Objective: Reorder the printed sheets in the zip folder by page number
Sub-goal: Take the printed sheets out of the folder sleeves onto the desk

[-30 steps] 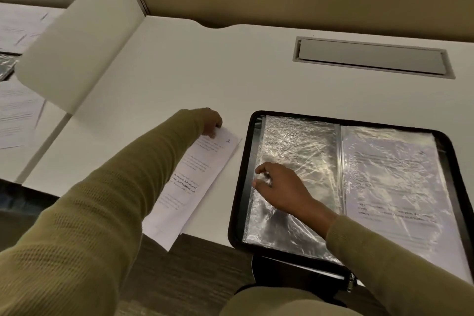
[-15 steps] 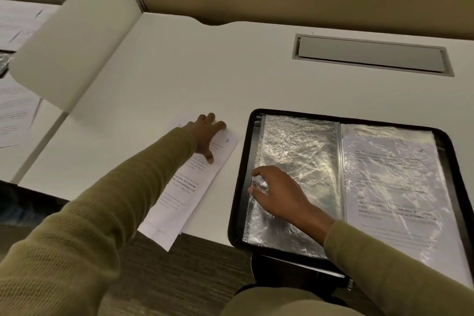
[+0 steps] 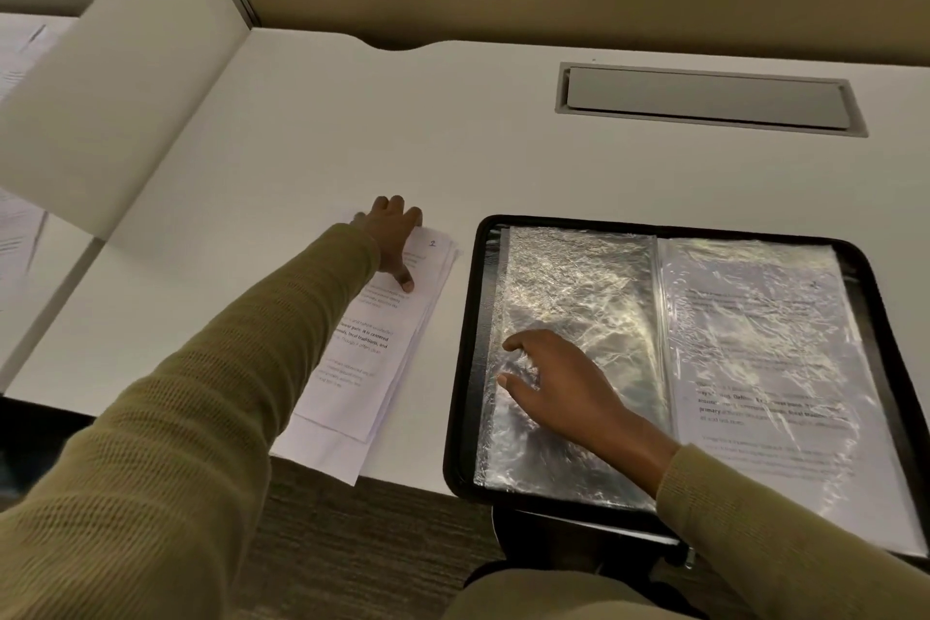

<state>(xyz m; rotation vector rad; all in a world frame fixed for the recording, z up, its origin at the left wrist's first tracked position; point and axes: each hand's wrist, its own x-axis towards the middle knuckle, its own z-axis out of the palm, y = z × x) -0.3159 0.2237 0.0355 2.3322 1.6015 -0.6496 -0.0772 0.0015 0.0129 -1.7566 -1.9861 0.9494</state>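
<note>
folder (image 3: 465,342): black, zip-edged, lying open and flat at 4 o'clock of the view, its near edge hanging over the desk's front edge.
left sleeve (image 3: 578,277): clear crinkled plastic, glaring under the light, with the dark folder showing through its near half.
right sleeve (image 3: 745,277): clear and wrinkled too, holding a sheet (image 3: 765,398) printed with blocks of black text, some lines bold. a mark in its 1 o'clock corner is too blurred to read.
stack (image 3: 322,448): white printed pages, loosely fanned, lying on the desk at 9 o'clock of the folder, just beside it and not touching. it is tilting toward 1 o'clock, and its near end is sticking out past the desk edge.
top sheet (image 3: 372,332): bearing a handwritten "2" in its 1 o'clock corner.
left hand (image 3: 395,237): lying flat on the far end of the stack, fingers straight and pointing to 12 o'clock, thumb pressing on the top sheet, grasping nothing.
right hand (image 3: 563,383): resting on the left sleeve toward its 8 o'clock part, fingers spread and lightly bent, tips touching the plastic, released rather than clenched.
arms (image 3: 201,418): both wearing olive knit.
desk (image 3: 352,116): white.
hatch (image 3: 704,98): grey, sitting flush in the desk at 12 o'clock of the folder, well apart.
divider (image 3: 115,81): white panel standing at 10 o'clock.
papers (image 3: 15,237): lying beyond the divider at 9 o'clock.
</note>
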